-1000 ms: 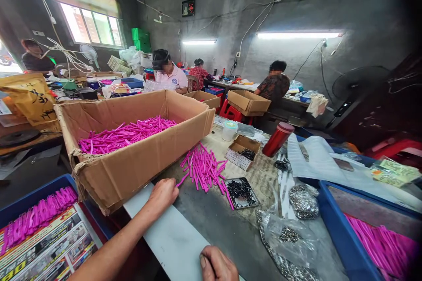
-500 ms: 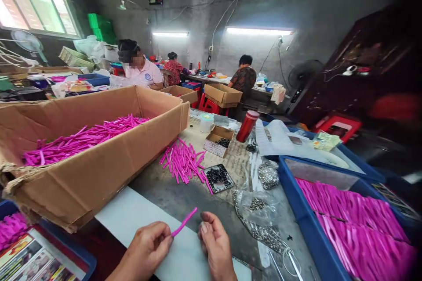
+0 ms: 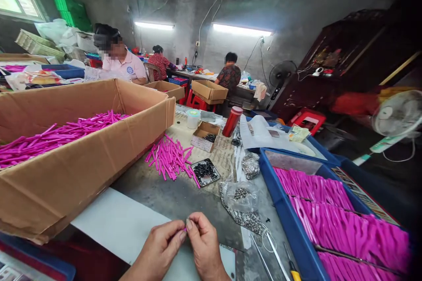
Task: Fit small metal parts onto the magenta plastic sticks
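Observation:
Both hands meet at the fingertips over a pale board [image 3: 132, 213]. My left hand [image 3: 163, 246] pinches a thin magenta stick [image 3: 185, 229], of which only a small bit shows between the fingers. My right hand [image 3: 205, 243] is closed in a pinch against the left fingertips; what lies in its grip is hidden. Beyond the hands lies a loose pile of magenta sticks [image 3: 169, 158]. Beside that pile, a small square tray [image 3: 213, 177] holds little black parts. A small open carton [image 3: 201, 142] behind it also holds black parts.
At left stands a large cardboard box [image 3: 99, 153] of magenta sticks. A blue bin [image 3: 280, 210] of magenta pieces is at right. Between lie a bag of metal beads [image 3: 242, 199], tweezers [image 3: 262, 254] and a red flask [image 3: 232, 122]. Several people sit farther back.
My right hand has come to the left hand, and their fingertips now meet. The magenta stick, earlier sticking out of my left hand, is mostly covered. The view has swung to the right.

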Demonstrator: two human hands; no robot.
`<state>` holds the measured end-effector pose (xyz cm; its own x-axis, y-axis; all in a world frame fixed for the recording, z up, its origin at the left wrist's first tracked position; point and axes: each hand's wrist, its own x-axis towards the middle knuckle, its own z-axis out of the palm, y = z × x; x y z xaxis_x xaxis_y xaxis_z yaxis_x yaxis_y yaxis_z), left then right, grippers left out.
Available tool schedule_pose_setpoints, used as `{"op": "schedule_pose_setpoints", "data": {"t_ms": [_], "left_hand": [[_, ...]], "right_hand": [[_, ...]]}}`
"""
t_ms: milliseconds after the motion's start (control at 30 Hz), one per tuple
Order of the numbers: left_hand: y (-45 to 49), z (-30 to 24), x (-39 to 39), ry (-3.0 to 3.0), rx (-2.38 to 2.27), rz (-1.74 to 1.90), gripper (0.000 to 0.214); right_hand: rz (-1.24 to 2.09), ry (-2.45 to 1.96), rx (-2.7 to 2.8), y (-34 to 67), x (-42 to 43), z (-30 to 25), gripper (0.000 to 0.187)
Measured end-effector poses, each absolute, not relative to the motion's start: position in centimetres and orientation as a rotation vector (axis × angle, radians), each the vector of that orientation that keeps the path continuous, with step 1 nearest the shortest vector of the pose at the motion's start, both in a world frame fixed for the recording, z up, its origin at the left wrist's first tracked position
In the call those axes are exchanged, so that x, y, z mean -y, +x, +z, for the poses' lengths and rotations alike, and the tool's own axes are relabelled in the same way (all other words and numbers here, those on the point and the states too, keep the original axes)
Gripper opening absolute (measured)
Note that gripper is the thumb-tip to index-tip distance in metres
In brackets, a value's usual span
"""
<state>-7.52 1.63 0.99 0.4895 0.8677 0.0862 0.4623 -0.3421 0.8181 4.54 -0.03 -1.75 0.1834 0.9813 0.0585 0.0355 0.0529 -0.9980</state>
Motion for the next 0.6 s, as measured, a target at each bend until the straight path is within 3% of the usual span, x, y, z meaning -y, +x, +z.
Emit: {"op": "schedule_pose_setpoints", "data": {"t_ms": [600], "left_hand": [[-5.2,-1.4,-5.0,2.121,-1.237,0.999,0.022]], "right_hand": [[0.152,-1.667,1.864,13.4,-6.7,3.5,0.019]]}}
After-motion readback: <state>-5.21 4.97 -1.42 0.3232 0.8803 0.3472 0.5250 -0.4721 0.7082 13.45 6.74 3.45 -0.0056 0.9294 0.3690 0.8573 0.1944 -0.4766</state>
